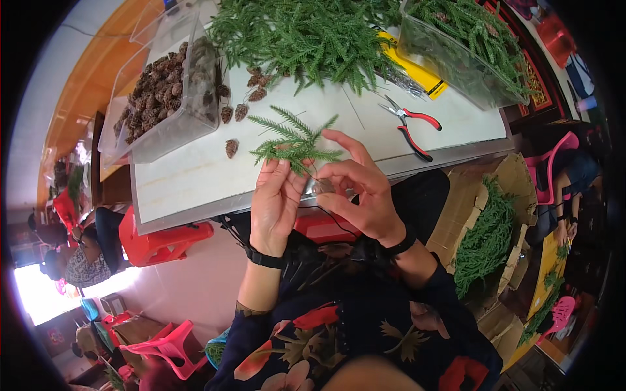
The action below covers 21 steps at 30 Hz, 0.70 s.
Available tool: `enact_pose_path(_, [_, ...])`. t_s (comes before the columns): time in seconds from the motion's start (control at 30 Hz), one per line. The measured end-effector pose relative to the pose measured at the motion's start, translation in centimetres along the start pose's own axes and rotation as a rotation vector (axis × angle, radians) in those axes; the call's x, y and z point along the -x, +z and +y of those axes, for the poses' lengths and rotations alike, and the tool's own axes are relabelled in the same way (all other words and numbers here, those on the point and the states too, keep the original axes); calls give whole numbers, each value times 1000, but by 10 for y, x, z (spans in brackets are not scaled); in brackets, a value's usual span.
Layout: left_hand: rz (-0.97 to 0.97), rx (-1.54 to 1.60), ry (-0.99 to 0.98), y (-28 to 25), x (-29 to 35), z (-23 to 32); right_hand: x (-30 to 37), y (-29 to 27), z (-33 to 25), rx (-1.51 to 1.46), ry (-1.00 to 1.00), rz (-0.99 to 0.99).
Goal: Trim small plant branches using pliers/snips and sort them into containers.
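Note:
Over the table's near edge, my left hand (277, 195) pinches the base of a small green artificial pine sprig (293, 140), whose needled tips fan out above the fingers. Close beside it, my right hand (358, 186) holds a brown pine cone (322, 187) between thumb and fingers, with its index finger raised by the sprig. A thin stem or wire seems to run between cone and sprig; the fingers partly hide it. Several loose pine cones (231, 148) lie on the white tabletop (189, 186) to the left. Red-and-black pliers (412, 124) rest with handles spread at the right.
A clear bin (166, 140) of pine cones stands at the left. Green sprigs (306, 42) pile up at the back, beside a yellow package (414, 65) and another clear bin (456, 72). A cardboard box (463, 202) of greenery sits at right. Other people work at both sides.

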<state>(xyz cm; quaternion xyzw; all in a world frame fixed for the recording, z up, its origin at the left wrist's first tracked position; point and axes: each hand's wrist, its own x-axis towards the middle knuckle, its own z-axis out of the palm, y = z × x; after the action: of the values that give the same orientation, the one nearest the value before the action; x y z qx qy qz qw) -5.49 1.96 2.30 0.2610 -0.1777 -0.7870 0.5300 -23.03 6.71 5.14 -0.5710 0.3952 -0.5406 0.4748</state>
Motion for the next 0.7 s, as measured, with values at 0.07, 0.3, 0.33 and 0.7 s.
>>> enact_pose_path(0.07, [26,43,-24,0,1,-2,-1,4,8,-42,9,28])
enact_pose_path(0.3, [38,-34,-63,10,12,2,-4,6,17,-344,64,108])
enact_pose_path(0.33, [36,-66,-78,13,13,3,-4,6,16,-353,71,124])
enact_pose_path(0.7, [102,-380,39,12,16,-6,-6,2,5,-474,180,140])
